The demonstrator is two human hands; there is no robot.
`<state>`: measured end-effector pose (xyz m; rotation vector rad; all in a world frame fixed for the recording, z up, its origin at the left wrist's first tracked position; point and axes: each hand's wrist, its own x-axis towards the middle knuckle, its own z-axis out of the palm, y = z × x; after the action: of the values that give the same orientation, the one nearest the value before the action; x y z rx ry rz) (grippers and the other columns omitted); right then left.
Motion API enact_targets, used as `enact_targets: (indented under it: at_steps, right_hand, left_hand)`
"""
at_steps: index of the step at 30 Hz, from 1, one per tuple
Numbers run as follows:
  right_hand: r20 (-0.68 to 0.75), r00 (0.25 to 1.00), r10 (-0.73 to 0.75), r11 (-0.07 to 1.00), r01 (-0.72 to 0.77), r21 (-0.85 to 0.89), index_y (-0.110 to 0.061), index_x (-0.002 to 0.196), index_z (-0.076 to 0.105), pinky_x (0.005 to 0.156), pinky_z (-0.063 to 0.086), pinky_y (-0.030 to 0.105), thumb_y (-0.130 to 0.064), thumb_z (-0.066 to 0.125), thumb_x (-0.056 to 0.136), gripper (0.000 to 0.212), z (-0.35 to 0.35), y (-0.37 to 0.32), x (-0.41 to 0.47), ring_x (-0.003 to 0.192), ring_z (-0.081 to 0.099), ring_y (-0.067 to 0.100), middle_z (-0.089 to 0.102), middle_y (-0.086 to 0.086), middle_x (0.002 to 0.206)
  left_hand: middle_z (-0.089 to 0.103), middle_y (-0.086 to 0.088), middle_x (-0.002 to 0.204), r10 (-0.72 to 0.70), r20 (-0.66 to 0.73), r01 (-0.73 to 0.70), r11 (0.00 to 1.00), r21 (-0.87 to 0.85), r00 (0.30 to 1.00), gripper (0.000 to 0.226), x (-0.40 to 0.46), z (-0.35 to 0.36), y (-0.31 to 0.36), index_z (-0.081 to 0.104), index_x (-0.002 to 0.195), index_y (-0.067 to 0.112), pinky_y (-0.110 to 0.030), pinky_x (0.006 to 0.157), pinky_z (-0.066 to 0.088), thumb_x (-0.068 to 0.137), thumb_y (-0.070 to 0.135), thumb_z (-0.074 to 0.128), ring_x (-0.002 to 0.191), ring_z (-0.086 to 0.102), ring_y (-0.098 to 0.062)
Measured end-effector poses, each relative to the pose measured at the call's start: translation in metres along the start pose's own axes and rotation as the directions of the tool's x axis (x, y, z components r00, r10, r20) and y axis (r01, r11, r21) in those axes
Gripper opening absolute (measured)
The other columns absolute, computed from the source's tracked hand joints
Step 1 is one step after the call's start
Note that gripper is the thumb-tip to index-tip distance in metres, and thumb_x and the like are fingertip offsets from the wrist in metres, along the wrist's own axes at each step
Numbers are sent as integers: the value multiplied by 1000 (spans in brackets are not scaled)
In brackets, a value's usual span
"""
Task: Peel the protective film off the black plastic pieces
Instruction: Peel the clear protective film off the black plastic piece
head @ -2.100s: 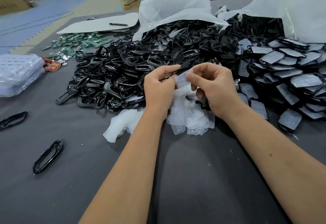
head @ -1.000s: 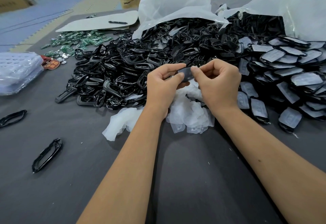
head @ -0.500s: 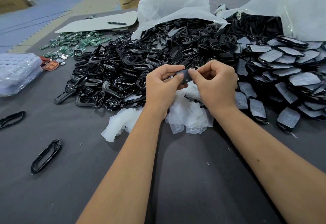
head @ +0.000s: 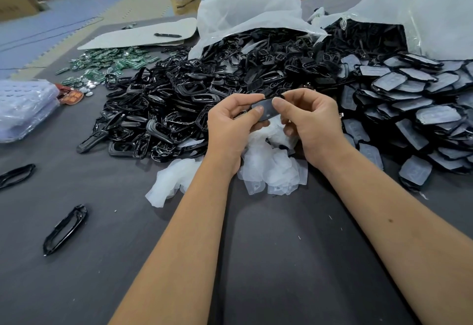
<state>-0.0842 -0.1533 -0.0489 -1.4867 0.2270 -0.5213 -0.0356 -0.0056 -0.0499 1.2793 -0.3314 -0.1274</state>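
Above the heap of peeled film (head: 271, 168) on the grey counter (head: 281, 260), a black plastic piece (head: 265, 111) is gripped by the left hand (head: 230, 125), thumb curled on its face and fingers behind. Its long axis runs left to right, the broad face turned toward the camera. Its right end is pinched by the right hand (head: 311, 120). Compared with half a second ago, little has changed.
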Motion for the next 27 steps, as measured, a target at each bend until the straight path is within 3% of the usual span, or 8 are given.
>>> enact_targets:
  at_steps: [5,8,15,20,27]
  right_hand:
    - [68,998,6,1000,-7,8,-23,83,74,44,43,25,-13,83,87,14,0,-1,-1,49,54,14,67,-2,64]
    - [99,995,-20,1000,20,-4,-13,86,73,47,45,21,-8,82,87,10,2,-1,-2,57,58,9,67,-3,65]
    - [80,997,-6,1000,4,16,-10,86,72,45,43,19,-11,78,92,8,2,-2,-2,49,55,8,67,-3,63]
    - [71,997,20,995,-26,91,-7,92,75,48,47,21,-5,72,96,5,3,-2,-1,62,61,13,70,0,71]
    - [8,999,-35,998,35,-43,-4,91,75,48,49,24,-8,75,94,5,5,3,-1,51,59,14,69,3,63]
  left_hand:
    - [77,-15,90,15,0,-15,1000,14,1000,23,0,0,0,76,95,11,-23,68,58,92,-10,66,77,75,-21]
    - [78,-16,91,20,33,-21,1000,22,999,23,-1,1,0,76,96,10,-25,70,58,93,-10,65,80,75,-24]
    - [78,-12,86,24,18,-24,1000,17,1000,20,-1,1,0,75,95,9,-23,68,58,93,-9,67,78,75,-23]
    - [77,-9,82,16,1,-16,999,33,1000,18,0,1,-1,75,97,9,-22,66,57,96,-5,64,76,74,-19]
    - [77,-5,84,43,-1,-42,996,85,999,18,-1,2,-2,74,99,6,-23,67,58,88,-9,73,73,73,-16]
